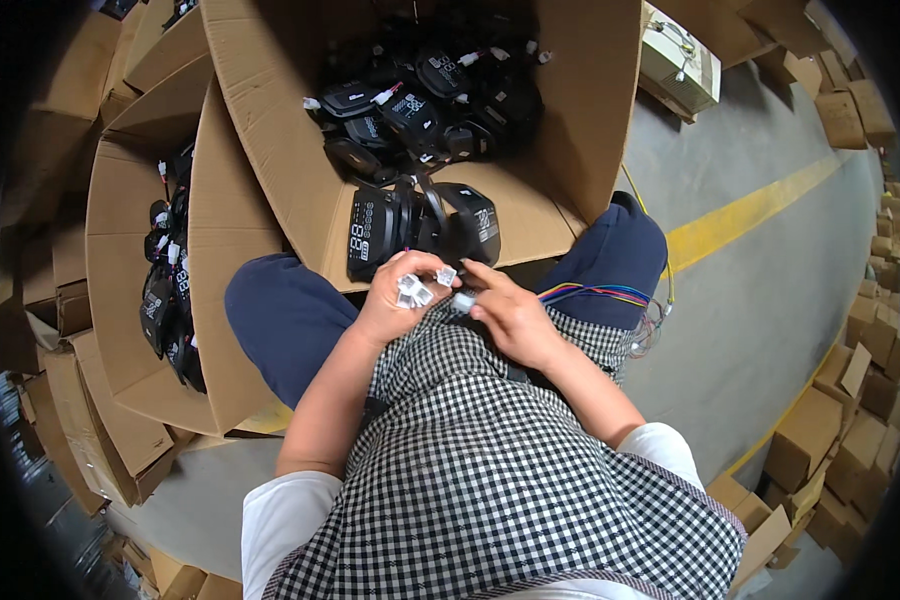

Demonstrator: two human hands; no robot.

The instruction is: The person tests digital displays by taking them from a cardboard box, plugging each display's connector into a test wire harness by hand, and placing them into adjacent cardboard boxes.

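Several white plastic wire connectors [413, 292] are bunched in my left hand [387, 302], whose fingers close around them over my lap. Beside it, my right hand [518, 318] pinches another white connector [463, 302] between thumb and fingers. A bundle of coloured wires [595, 291] runs from near my right hand across my right thigh. Just beyond my hands, black display units [375, 235] with printed digit faces stand together on a cardboard flap. My fingers hide where the connectors' leads go.
A large open carton [270, 110] ahead holds a heap of black display units [410, 115] with white plugs. Another carton [235, 235] of them stands at left. A metal box [685, 65] sits on the grey floor [740, 260], and stacked cartons [810, 425] line the right.
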